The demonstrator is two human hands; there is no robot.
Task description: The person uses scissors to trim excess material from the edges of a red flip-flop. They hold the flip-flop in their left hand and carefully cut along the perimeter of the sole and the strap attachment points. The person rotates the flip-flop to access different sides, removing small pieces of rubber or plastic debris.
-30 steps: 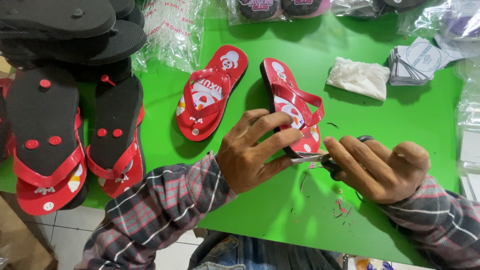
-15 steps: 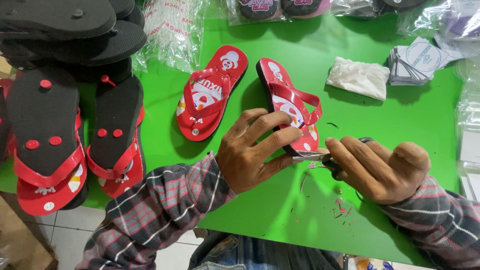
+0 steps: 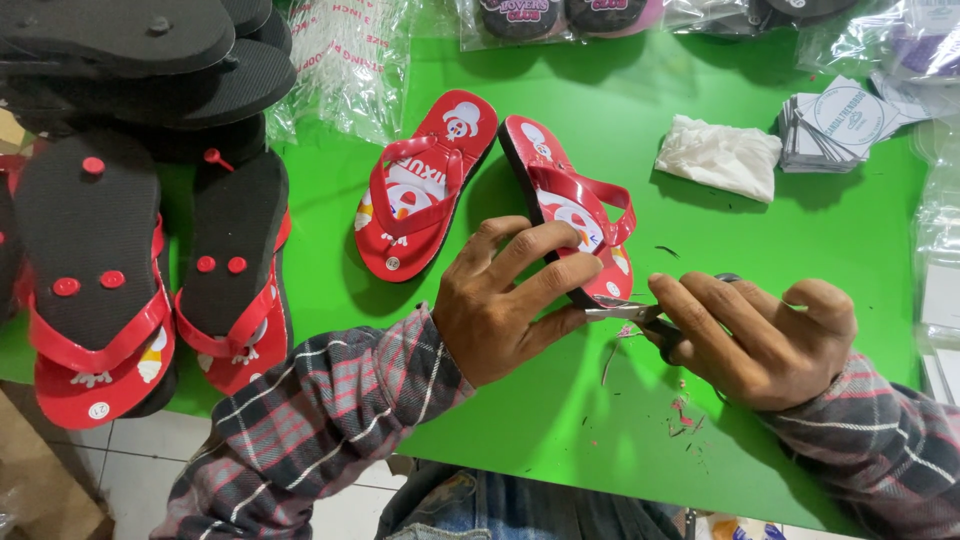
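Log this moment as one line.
left hand: grips tilted red rubber flip-flop | right hand: metal scissors at its heel edge | surface: green table

Left hand (image 3: pixel 500 305) tilts a red flip-flop (image 3: pixel 570 215) on the green table (image 3: pixel 800 230) while right hand (image 3: pixel 765 335) grips scissors (image 3: pixel 625 312) at its heel

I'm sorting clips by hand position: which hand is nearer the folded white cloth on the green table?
Right. The right hand, holding scissors, lies below the white cloth. The left hand, gripping the tilted sandal, is farther left.
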